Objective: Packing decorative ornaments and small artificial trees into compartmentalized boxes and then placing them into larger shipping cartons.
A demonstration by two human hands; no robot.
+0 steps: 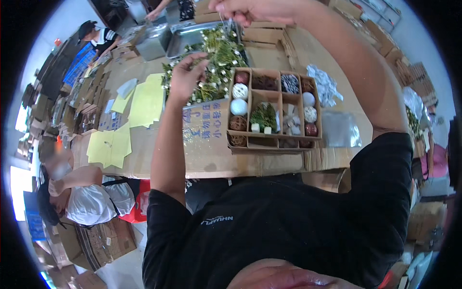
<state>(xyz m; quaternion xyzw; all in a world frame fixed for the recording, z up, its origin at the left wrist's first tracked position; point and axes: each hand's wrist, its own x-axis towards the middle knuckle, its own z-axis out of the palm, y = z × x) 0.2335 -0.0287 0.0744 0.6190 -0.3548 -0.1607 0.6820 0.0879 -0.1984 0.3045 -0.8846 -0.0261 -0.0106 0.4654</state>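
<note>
My right hand (252, 11) is raised over the far side of the table, its fingers pinched on a thin pale string that hangs toward the greenery. Below and to its left, my left hand (188, 77) has its fingers curved and apart, at the left edge of a heap of green sprigs (219, 60) with small white blocks on their ends. The heap lies partly in a metal tray (185, 37). Right of it stands a divided cardboard box (273, 98). Its compartments hold dark red, white and brown woven balls, green sprigs (263, 117) and pale pieces.
Yellow paper sheets (147, 101) lie on the left of the table. Crumpled wrap (325, 85) and clear plastic bags (340, 129) are right of the box. A person (96, 202) sits at the left; another (101, 41) works at the far left. An open carton (267, 45) stands behind.
</note>
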